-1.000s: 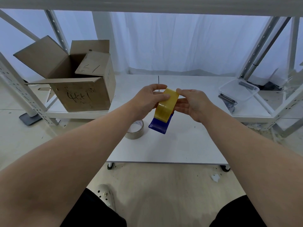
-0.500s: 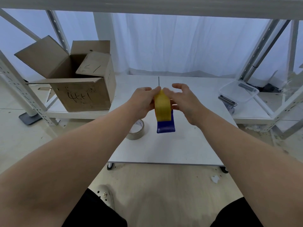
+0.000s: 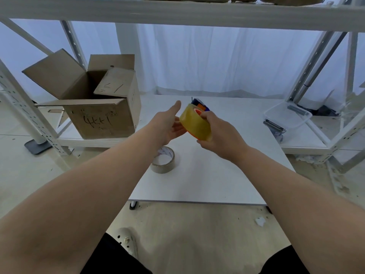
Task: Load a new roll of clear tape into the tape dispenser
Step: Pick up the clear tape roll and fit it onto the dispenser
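A: Under the white shelving frame (image 3: 177, 14), what takes up most of the scene?

B: The white table (image 3: 207, 175), low and on castors, and to its left an open cardboard box (image 3: 102, 119) with handwriting on its front, standing on the shelf beside it.

A: And to the right?

B: A clear plastic tub (image 3: 288, 117) at the table's far right corner, with a dark metal part just beside it that I cannot identify.

A: Where is the tape?

B: The yellowish roll of tape (image 3: 195, 123) is held up in the air above the middle of the table. It sits on the blue tape dispenser (image 3: 200, 105), of which only the top shows behind the roll.

A: Who has hold of it?

B: The right hand (image 3: 219, 135) has its fingers curled closed around the roll. The left hand (image 3: 167, 125) is spread open, palm against the roll's left side, thumb raised.

A: Anything smaller?

B: An empty brown tape core (image 3: 163, 160) lying flat on the table, below the left wrist.
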`<state>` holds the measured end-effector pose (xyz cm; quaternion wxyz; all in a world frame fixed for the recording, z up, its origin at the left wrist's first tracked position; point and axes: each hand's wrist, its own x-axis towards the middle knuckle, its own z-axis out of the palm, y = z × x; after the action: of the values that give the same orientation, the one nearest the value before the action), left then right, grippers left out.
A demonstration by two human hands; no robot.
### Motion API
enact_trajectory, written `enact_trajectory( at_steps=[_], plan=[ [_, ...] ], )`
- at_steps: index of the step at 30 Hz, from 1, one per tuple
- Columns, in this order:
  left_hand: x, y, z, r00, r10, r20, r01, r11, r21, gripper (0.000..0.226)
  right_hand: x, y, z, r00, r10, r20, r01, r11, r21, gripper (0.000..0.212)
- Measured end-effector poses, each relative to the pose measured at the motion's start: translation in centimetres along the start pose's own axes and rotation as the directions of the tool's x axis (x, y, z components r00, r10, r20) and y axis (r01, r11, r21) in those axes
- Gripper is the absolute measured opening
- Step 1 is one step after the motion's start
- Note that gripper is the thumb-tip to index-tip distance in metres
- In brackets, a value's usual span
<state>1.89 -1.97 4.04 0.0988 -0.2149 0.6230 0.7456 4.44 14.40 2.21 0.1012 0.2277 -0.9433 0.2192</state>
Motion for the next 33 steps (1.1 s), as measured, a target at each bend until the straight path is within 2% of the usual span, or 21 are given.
enact_trajectory(
  at_steps=[3,7,12,16,19,22,25,28,30,33],
  plan=[
    [0.4,0.2,-1.0,0.999,-0.023,-0.041,0.026,0.998,0.062,0.056,-0.4,0.5,-0.1,0.990,-0.143,0.017,0.144,0.982,-0.120,0.067],
    [0.7,0.0,-1.7,1.000,-0.009,-0.013,0.010,0.994,0.108,0.054,-0.6,1.0,0.3,0.954,-0.298,0.021,0.295,0.930,-0.218,0.056],
    [0.6,0.2,-1.6,0.999,-0.014,0.034,0.007,0.980,0.198,0.056,-0.5,1.4,0.9,0.905,-0.425,0.003,0.408,0.869,-0.279,0.054],
    [0.6,0.0,-1.7,0.999,0.029,0.026,-0.033,0.985,0.172,0.047,-0.4,1.9,1.0,0.866,-0.500,-0.024,0.472,0.831,-0.294,0.055],
    [0.7,0.2,-1.8,0.994,0.085,0.062,-0.095,0.978,0.188,0.053,-0.2,2.4,0.9,0.849,-0.527,-0.033,0.495,0.815,-0.300,0.058],
    [0.7,0.8,-1.8,0.987,0.127,0.103,-0.140,0.982,0.126,0.060,-0.2,3.0,0.8,0.846,-0.533,-0.034,0.485,0.794,-0.367,0.049],
    [0.8,1.0,-1.6,0.993,0.111,0.042,-0.115,0.989,0.096,0.063,-0.2,3.3,0.8,0.844,-0.536,-0.027,0.478,0.773,-0.417,0.040],
    [1.1,0.6,-1.6,0.994,0.111,-0.005,-0.110,0.990,0.093,0.055,-0.2,3.4,1.2,0.840,-0.542,-0.007,0.489,0.764,-0.420,0.039],
    [1.1,0.5,-1.6,0.992,0.126,-0.027,-0.124,0.989,0.086,0.051,-0.3,3.1,1.6,0.845,-0.535,0.003,0.485,0.763,-0.427,0.043],
    [1.2,0.5,-1.8,0.990,0.130,-0.052,-0.126,0.990,0.064,0.050,-0.4,2.8,1.5,0.876,-0.479,-0.059,0.420,0.816,-0.396,0.054]
  ],
)
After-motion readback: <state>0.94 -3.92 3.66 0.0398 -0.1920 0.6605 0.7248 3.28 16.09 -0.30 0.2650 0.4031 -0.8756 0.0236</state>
